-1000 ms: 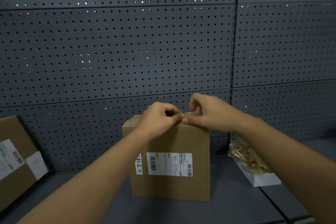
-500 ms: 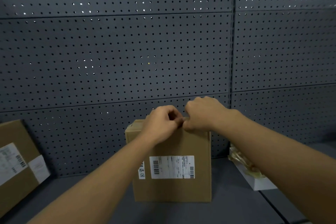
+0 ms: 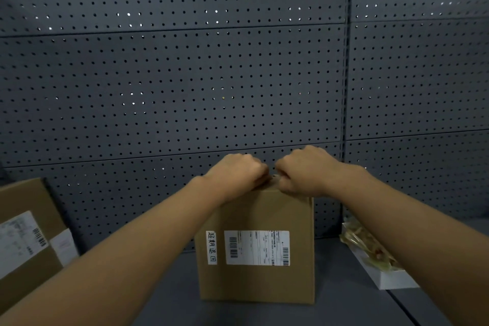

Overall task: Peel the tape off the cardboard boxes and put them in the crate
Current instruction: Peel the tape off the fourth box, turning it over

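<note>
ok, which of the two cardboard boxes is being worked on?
The upright brown cardboard box in the centre: both hands curl over its top edge. The brown box at far left leans untouched.

Standing upright at centre on the dark grey shelf surface (image 3: 344, 309), against the grey perforated metal back panel (image 3: 185, 87): a brown cardboard box (image 3: 256, 283), with left hand (image 3: 235, 174) and right hand (image 3: 304, 171) side by side on its top edge. Far left, leaning: a second brown labelled cardboard box (image 3: 23, 233). Right: a white tray of crumpled clear tape (image 3: 370, 254)
</note>
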The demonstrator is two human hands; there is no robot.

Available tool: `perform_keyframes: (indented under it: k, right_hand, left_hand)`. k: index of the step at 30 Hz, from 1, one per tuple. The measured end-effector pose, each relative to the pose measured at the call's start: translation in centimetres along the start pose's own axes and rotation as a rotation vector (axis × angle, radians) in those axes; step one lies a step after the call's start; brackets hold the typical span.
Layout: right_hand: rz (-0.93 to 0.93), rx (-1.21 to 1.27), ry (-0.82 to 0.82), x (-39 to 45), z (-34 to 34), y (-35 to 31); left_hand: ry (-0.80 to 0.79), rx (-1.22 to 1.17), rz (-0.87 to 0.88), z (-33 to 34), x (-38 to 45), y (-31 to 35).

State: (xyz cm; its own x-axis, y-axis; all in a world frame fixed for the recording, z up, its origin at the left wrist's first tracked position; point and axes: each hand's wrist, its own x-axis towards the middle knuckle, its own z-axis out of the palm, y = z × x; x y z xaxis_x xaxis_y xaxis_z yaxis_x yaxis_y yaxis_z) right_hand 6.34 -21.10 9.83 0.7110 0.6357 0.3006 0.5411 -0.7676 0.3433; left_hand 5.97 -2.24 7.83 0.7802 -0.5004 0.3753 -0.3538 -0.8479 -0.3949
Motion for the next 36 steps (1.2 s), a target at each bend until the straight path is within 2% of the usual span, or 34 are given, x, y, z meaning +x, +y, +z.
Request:
perform_keyframes:
  k: [4, 7, 12, 17, 20, 22, 24, 29, 32, 36]
  right_hand:
    - [-0.024, -0.004, -0.045, 0.4, -0.2, -0.1]
    - [-0.021, -0.019, -0.050, 0.2, -0.5, -0.2]
    - [-0.005, -0.031, -0.056, 0.1, -0.6, -0.4]
    - [0.041, -0.010, -0.057, -0.1, -0.7, -0.7]
    - [0.096, -0.016, -0.056, -0.6, -0.7, -1.0]
    - [0.121, -0.029, -0.054, -0.8, -0.7, -1.4]
    - [0.120, -0.045, -0.048, -0.7, -0.6, -1.6]
    - [0.131, -0.036, -0.045, -0.6, -0.5, -1.5]
    - [0.159, -0.019, -0.002, -0.9, -0.2, -1.2]
    - [0.160, -0.057, 0.025, -0.7, 0.2, -1.5]
  left_hand:
    - [-0.038, 0.029, 0.040, -0.6, -0.1, -0.2]
    - [-0.007, 0.082, 0.066, -0.8, -0.1, 0.1]
    - [0.096, 0.027, -0.062, -0.3, -0.4, 1.2]
    - [0.157, -0.198, -0.298, 0.0, -0.6, 2.0]
    - [0.140, -0.433, -0.487, 0.9, -0.9, 1.8]
    - [0.102, -0.561, -0.535, 1.5, -1.1, 1.1]
    - [0.073, -0.625, -0.508, 1.5, -1.2, 0.5]
    - [0.055, -0.394, -0.411, 0.7, -1.3, 0.1]
    - [-0.053, -0.141, -0.361, 0.0, -1.3, -0.8]
    - [-0.141, 0.066, -0.190, -0.7, -1.3, -1.6]
